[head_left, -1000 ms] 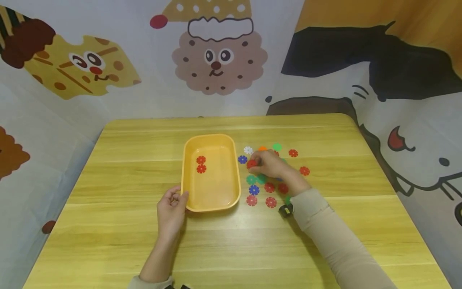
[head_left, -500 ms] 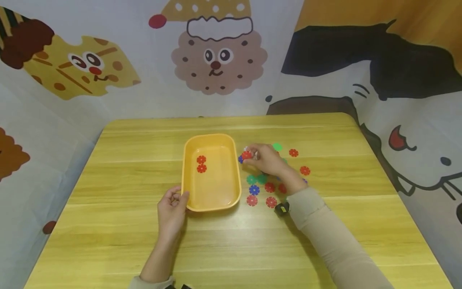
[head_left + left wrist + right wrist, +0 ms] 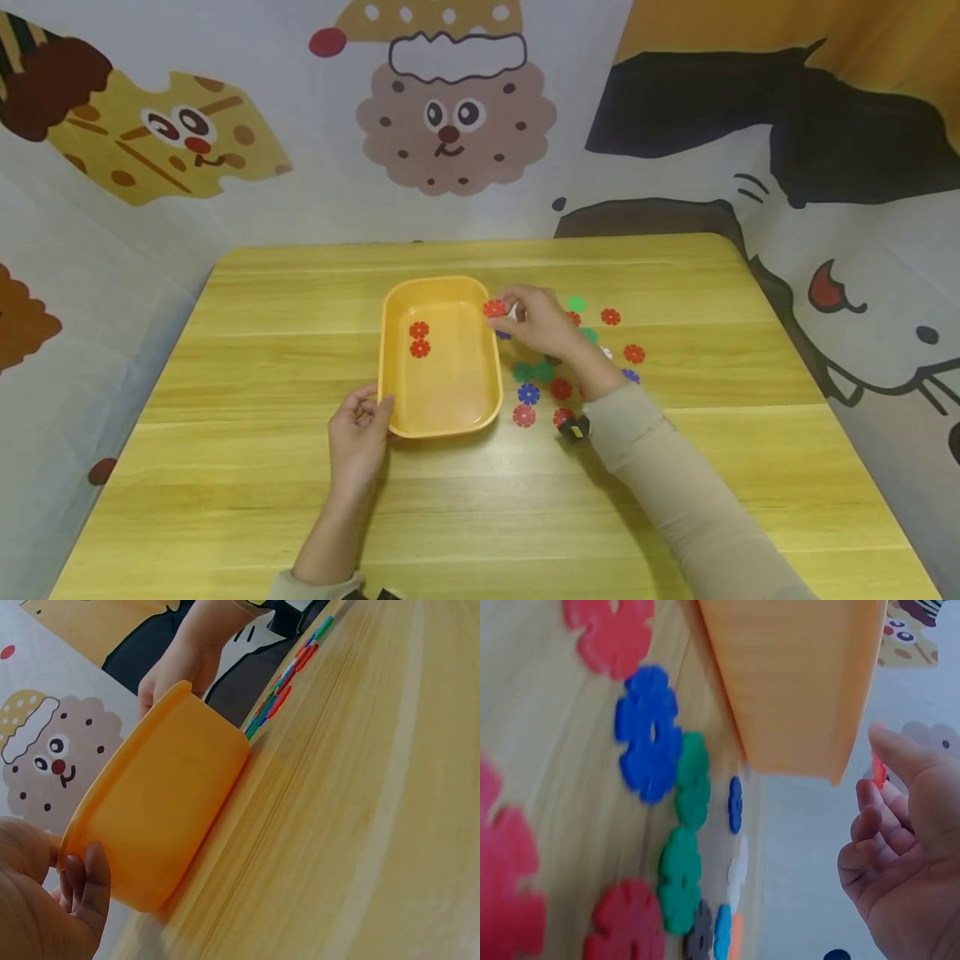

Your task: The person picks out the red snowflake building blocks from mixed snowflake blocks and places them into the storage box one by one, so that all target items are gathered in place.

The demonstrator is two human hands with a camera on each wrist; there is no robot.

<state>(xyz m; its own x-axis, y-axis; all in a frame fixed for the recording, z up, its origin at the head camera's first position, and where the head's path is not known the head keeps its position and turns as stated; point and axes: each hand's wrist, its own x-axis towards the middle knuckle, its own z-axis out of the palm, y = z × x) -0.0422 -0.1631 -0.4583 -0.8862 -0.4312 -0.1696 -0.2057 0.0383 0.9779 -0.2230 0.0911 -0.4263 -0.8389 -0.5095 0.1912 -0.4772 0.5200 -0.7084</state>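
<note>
The right hand [image 3: 542, 323] pinches a red flower piece [image 3: 493, 308] between thumb and fingertips — its grip is closed on this thin disc, which stands almost on edge. The piece hangs just above the right rim of the orange tray [image 3: 390, 367], so the inside of the tray lies directly to the left of it and a little lower. Two red pieces [image 3: 418, 339] lie already on the tray floor, touching each other, near the far half.

The left hand [image 3: 358, 433] holds the near left corner of the tray; its thumb is curled over the rim and the fingers are against the outer wall, as the left wrist view shows. The right hand is clearly the nearer one to the loose pieces [image 3: 528, 393] — red, blue, green and white ones scattered on the tabletop [image 3: 675, 467] just to the right of the tray, some partly hidden under the wrist.
</note>
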